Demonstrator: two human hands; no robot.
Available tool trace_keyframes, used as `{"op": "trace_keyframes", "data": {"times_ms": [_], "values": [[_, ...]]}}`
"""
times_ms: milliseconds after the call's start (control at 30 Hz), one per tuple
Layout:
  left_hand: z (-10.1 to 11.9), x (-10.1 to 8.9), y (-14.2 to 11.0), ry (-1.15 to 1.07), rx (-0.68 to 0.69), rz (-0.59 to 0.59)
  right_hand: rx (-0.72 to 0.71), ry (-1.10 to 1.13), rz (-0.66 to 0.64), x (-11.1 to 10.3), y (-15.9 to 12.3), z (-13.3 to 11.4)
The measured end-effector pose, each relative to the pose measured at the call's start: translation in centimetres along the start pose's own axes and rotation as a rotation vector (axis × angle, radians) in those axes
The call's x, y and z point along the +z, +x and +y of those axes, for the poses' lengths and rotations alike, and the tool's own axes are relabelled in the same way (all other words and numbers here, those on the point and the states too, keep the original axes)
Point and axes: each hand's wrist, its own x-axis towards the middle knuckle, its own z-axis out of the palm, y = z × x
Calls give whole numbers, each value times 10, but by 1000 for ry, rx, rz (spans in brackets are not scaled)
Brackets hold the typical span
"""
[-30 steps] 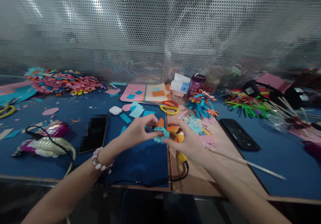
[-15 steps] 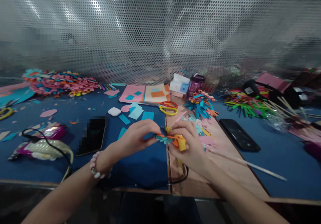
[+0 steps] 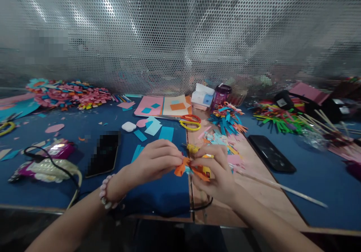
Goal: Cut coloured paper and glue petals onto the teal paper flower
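Observation:
Close together over the middle of the table, both hands work on a small orange and light-blue paper piece (image 3: 184, 167) with cut, petal-like ends. My left hand (image 3: 159, 158) pinches its left upper edge between thumb and fingers. My right hand (image 3: 216, 169) closes on its right side. Behind the right fingers shows a yellow tool with a narrow tip (image 3: 192, 149), which looks like a glue gun; whether that hand holds it or it lies on the table, I cannot tell. A black cable (image 3: 207, 203) runs below.
Scissors with red and yellow handles (image 3: 190, 122) lie ahead, beside pink and cream sheets (image 3: 149, 105). Paper fringe bundles (image 3: 228, 118) are at right, a fringed heap (image 3: 64, 94) far left. Phones (image 3: 104, 154) flank the hands; a clear stick (image 3: 296, 195) lies right. Perforated metal (image 3: 169, 37) stands behind.
The paper piece has turned so more orange faces me, with less blue showing. My left hand has shifted slightly right and down. More of the yellow tool's tip shows.

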Motion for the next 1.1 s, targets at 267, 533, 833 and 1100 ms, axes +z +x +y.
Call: {"op": "trace_keyframes", "data": {"times_ms": [267,533,833,1100], "values": [[4,-4,2,-9,44,12,-2,17,31,-3,-2,-4],[5,-4,0,18,35,-6,-10,29,42,-3,-2,-7],[5,-5,-1,24,60,-7,35,39,23,-4,-2,-7],[6,-7,-2,31,61,-45,18,76,-13,-6,-1,-8]]}}
